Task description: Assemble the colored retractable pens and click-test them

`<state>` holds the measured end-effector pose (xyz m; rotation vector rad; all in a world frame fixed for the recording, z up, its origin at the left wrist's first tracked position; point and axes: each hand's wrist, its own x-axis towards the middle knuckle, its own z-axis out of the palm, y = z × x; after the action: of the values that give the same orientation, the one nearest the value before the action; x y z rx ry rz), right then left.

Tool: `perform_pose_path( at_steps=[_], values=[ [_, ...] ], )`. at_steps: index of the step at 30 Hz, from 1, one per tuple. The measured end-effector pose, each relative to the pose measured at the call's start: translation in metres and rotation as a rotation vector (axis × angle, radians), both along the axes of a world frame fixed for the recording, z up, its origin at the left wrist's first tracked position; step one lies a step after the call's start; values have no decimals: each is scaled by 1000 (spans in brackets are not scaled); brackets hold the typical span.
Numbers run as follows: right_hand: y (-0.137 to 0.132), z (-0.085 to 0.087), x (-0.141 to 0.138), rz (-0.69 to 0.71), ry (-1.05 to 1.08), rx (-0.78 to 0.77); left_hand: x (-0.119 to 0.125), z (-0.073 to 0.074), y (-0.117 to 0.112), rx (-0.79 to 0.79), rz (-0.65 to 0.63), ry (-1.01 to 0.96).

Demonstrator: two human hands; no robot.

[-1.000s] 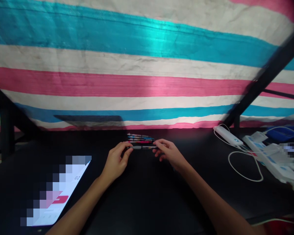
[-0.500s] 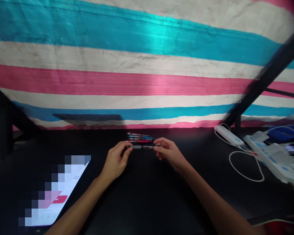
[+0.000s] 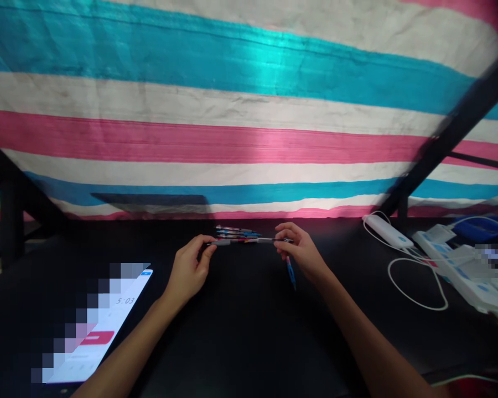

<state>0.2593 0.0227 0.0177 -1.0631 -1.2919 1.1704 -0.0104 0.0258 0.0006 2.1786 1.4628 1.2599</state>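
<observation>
My left hand (image 3: 188,269) pinches the grey front half of a pen (image 3: 221,242) over a black table (image 3: 249,331). My right hand (image 3: 299,251) pinches the pen's other half (image 3: 269,240), held level, a gap showing between the two halves. A blue pen piece (image 3: 291,272) hangs down from under my right hand; I cannot tell whether the fingers hold it. Just behind the hands lies a small row of several pens (image 3: 236,232) in blue, red and clear.
A phone (image 3: 95,326) with a lit screen lies at the front left. At the right are a white power bank (image 3: 389,232) with a looping white cable (image 3: 415,282) and white power strips (image 3: 460,265). A striped tarp (image 3: 249,110) hangs behind the table.
My hands have moved apart, and the pen that was held whole between them now shows as two halves. The blue piece has come into view under my right hand.
</observation>
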Motion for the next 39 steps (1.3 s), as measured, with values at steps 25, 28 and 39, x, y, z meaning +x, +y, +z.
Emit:
perform_pose_path(
  at_steps=[25, 28, 39],
  values=[
    [6, -2, 10, -13, 58, -25, 2, 4, -3, -37, -45, -12],
    [7, -2, 9, -18, 59, -27, 2, 5, -3, -35, -44, -5],
    [1, -8, -5, 103, -23, -4, 10, -1, -7, -65, -176, 41]
  ],
)
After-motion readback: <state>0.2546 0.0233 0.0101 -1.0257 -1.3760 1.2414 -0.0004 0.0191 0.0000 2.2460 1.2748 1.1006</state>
